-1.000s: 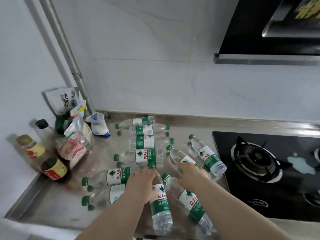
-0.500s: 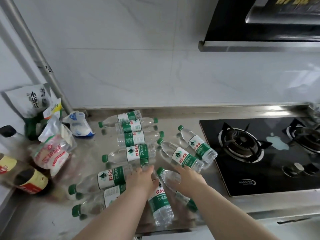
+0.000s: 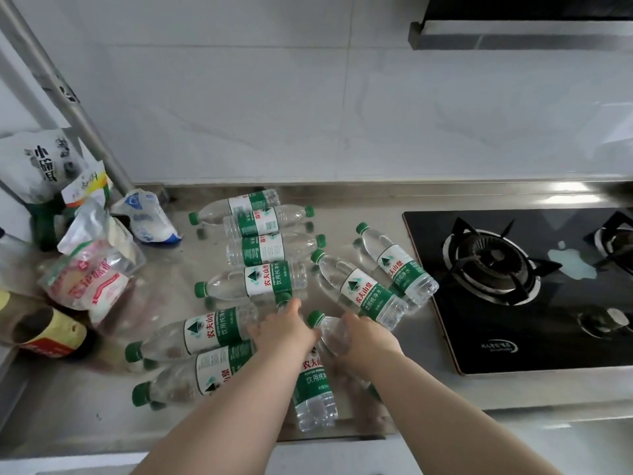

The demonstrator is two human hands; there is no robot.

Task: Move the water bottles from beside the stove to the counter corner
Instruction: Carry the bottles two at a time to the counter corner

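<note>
Several clear water bottles with green caps and green labels lie flat on the steel counter (image 3: 68, 409). My left hand (image 3: 284, 329) grips the shoulder of one bottle (image 3: 313, 389) that points away from me. My right hand (image 3: 368, 339) grips the neighbouring bottle (image 3: 329, 332), whose body is hidden under my wrist. Two more bottles (image 3: 359, 293) (image 3: 399, 265) lie slanted just left of the stove (image 3: 513, 286). Others lie in a row toward the back wall (image 3: 263, 250) and at the front left (image 3: 202, 332).
Food bags (image 3: 92, 279) and dark sauce bottles (image 3: 51, 337) crowd the left corner under a slanted metal pipe (image 3: 68, 94). A black glass gas stove fills the right side, with a range hood (image 3: 513, 32) above. The counter's front edge is close below the bottles.
My view has swung right, showing more of the stove. Both hands have drawn slightly toward me and closed round the two front bottles. The other bottles have not moved.
</note>
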